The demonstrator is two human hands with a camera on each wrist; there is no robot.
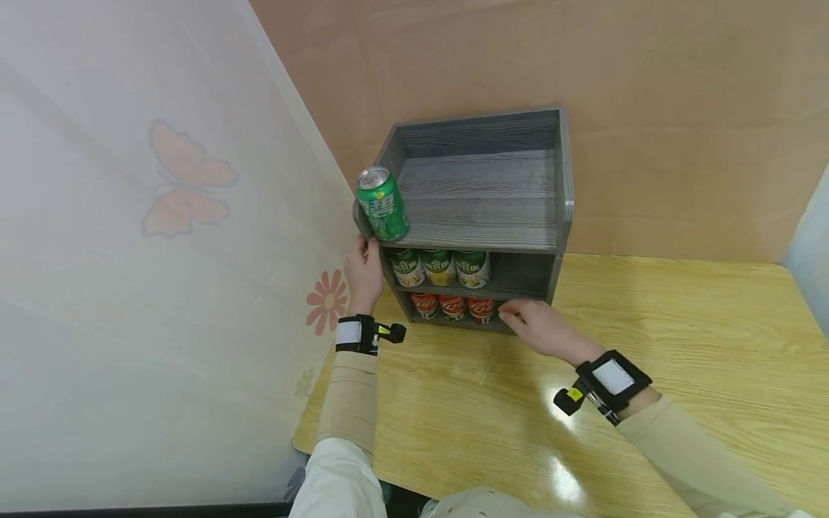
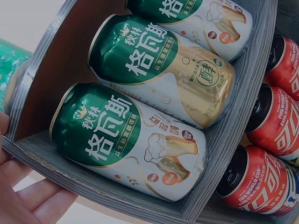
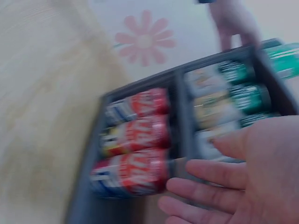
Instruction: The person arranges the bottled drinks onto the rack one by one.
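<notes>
A grey wooden shelf rack point(image 1: 479, 173) stands against the wall. My left hand point(image 1: 364, 273) holds its left side panel by the front edge, thumb in front and fingers on the outer face point(image 2: 51, 205). Above that hand a green can point(image 1: 383, 205) stands upright at the top tier's left front corner. Three green-and-white cans point(image 2: 128, 142) fill the left of the middle tier, and three red cans point(image 1: 452, 307) line the bottom one. My right hand point(image 1: 540, 327) is beside the rightmost red can point(image 3: 133, 172), fingers extended and nothing held; the right wrist view is blurred.
The rack rests on a yellow wood-grain table point(image 1: 648, 345). A pale curtain point(image 1: 259, 288) with flower and butterfly prints hangs close on the left. Behind the rack is a brown backdrop point(image 1: 648, 129).
</notes>
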